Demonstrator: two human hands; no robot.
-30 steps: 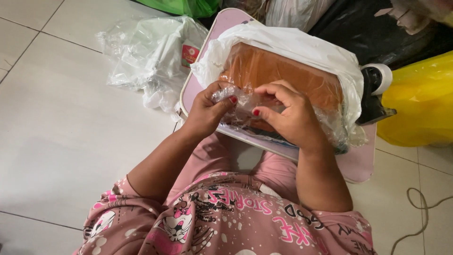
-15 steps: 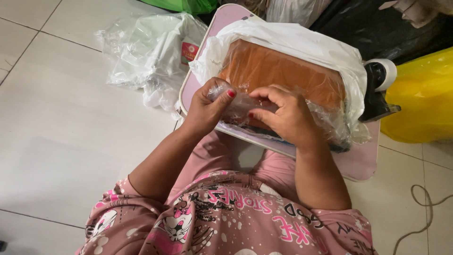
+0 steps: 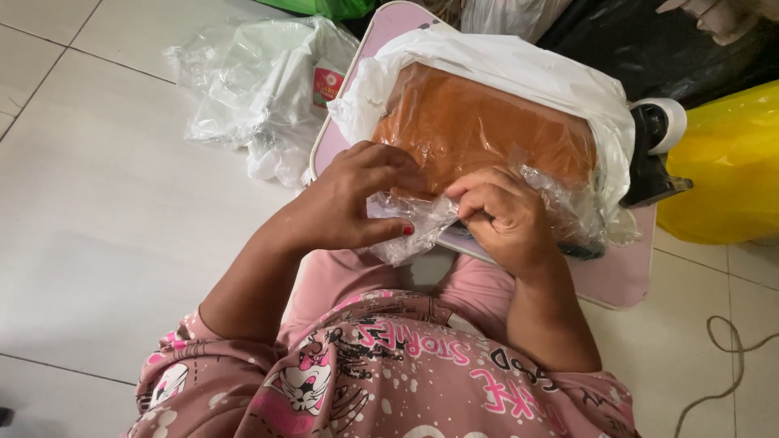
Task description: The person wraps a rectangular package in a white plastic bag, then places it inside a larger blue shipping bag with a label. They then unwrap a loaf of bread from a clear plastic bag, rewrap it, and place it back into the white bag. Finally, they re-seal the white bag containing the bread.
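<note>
Both hands have dropped toward the near edge of the bench since a second ago; then they pinched a small crumpled clear plastic bag [image 3: 418,219] up over the orange mass, and now that bag hangs lower, partly past the bench edge above the lap; the left hand [image 3: 345,203] lies with fingers curled over the bag's left side, its thumb pressed beneath against the film; the right hand [image 3: 503,215] is bunched, fingertips pinching the bag's right edge; whether anything is inside the bag cannot be told.

The bag is thin, glossy and wrinkled, and it sits between the two hands at the front edge of the pale pink rounded plastic bench [image 3: 617,280]; just behind it a large white plastic bag [image 3: 519,69], soft and creased, lies open on the bench and holds a flat, slab-like orange-brown mass [image 3: 479,126] under a clear film, grainy in look.

A heap of crumpled clear plastic bags [image 3: 251,81] with a small red label lies on the pale tiled floor [image 3: 97,235] to the left; a bulging yellow plastic bag [image 3: 726,166] stands at right, beside a black tape dispenser with a white roll [image 3: 653,146]; a thin pale cord [image 3: 726,357] curls on the floor near the lower right.
</note>
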